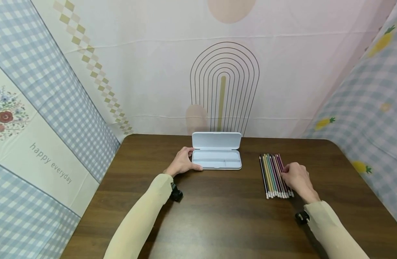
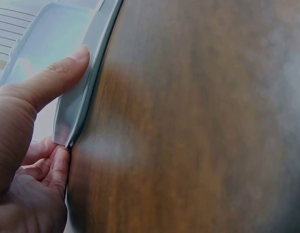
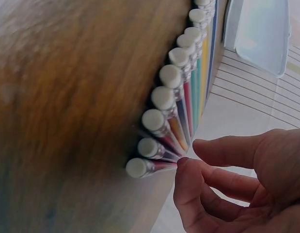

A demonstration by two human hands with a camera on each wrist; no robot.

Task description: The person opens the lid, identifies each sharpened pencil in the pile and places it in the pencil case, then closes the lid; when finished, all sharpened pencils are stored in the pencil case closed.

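Note:
A pale blue pencil case (image 1: 216,159) lies on the wooden table with its lid (image 1: 216,140) raised at the back. Dividers split its shallow tray into compartments. My left hand (image 1: 182,162) grips the case's left end, thumb (image 2: 62,75) along the front rim and fingers (image 2: 55,170) curled at the corner. To the right lies a row of several pencils (image 1: 272,176) with white erasers toward me. My right hand (image 1: 296,176) is at the row's right side, pinching an outermost pencil (image 3: 162,166) between thumb and index finger; the contact point is partly hidden.
The dark brown wooden table (image 1: 217,216) reaches back to a white patterned cloth (image 1: 153,82). Blue checked cloths hang at the left and right. Between case and pencils runs a strip of bare tabletop. Each wrist carries a small black camera (image 1: 176,193).

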